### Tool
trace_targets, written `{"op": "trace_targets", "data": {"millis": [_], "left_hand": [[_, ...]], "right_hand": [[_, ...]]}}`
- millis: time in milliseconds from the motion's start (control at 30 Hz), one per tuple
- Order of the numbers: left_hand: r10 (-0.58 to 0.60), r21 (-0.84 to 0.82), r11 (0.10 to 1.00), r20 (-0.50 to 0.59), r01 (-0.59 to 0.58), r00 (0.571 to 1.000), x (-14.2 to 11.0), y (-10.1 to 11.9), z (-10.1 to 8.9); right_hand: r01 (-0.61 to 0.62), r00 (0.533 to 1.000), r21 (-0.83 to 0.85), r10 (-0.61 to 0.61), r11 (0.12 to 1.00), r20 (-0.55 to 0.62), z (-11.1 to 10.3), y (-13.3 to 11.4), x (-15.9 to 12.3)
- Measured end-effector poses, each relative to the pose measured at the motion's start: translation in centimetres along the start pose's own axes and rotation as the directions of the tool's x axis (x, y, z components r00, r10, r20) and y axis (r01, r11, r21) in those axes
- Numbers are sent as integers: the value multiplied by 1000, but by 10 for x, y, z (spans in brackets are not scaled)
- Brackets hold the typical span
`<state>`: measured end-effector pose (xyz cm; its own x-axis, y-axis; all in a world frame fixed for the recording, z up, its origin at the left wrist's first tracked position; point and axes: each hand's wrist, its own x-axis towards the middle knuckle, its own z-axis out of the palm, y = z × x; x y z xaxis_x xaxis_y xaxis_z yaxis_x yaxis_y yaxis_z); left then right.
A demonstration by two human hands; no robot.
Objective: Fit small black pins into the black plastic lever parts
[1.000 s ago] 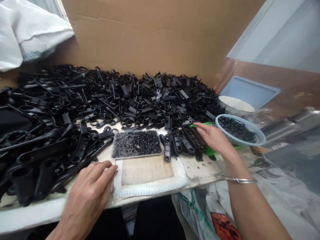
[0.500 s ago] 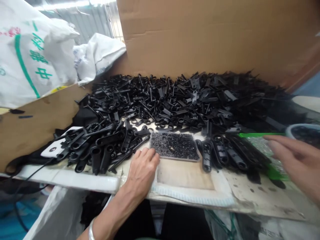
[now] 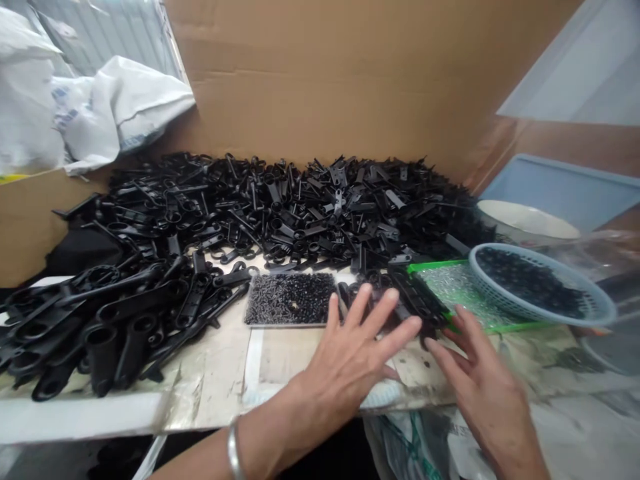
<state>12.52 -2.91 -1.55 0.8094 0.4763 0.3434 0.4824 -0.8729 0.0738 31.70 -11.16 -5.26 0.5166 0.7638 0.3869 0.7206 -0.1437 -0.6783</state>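
My left hand (image 3: 357, 353) is spread flat, fingers apart, over a short row of black plastic handle parts (image 3: 415, 300) lying side by side near the table's front. My right hand (image 3: 480, 383) hovers just to the right of it, fingers extended, fingertips at the row's right end, holding nothing. Left of the hands sits a small flat tray of tiny black screws (image 3: 290, 299). A green tray (image 3: 450, 287) with small shiny parts lies behind my right hand.
A big heap of black plastic parts (image 3: 280, 207) fills the table back to a cardboard wall (image 3: 325, 80). Larger black handles (image 3: 125, 313) pile at the left. A blue mesh basket (image 3: 540, 283) of black bits stands at right, white sacks (image 3: 100, 107) at far left.
My left hand moved from beside the screw tray rightward onto the row of handle parts. My right hand drew back toward the row's right end. The camera swung.
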Motion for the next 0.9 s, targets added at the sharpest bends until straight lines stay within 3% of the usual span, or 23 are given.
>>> {"op": "trace_targets", "data": {"millis": [100, 300, 633, 900], "left_hand": [[-13, -26, 1000, 36, 14, 999, 22, 9, 18], [-114, -87, 989, 73, 121, 991, 28, 12, 32], [-287, -180, 940, 42, 290, 957, 51, 9, 37], [-341, -157, 926, 47, 344, 939, 60, 4, 40]], "right_hand": [[61, 996, -67, -56, 996, 68, 3, -1, 7], [270, 962, -144, -261, 952, 75, 14, 1, 17], [179, 932, -20, -163, 984, 323, 17, 6, 69], [263, 919, -34, -240, 964, 313, 20, -12, 89]]}}
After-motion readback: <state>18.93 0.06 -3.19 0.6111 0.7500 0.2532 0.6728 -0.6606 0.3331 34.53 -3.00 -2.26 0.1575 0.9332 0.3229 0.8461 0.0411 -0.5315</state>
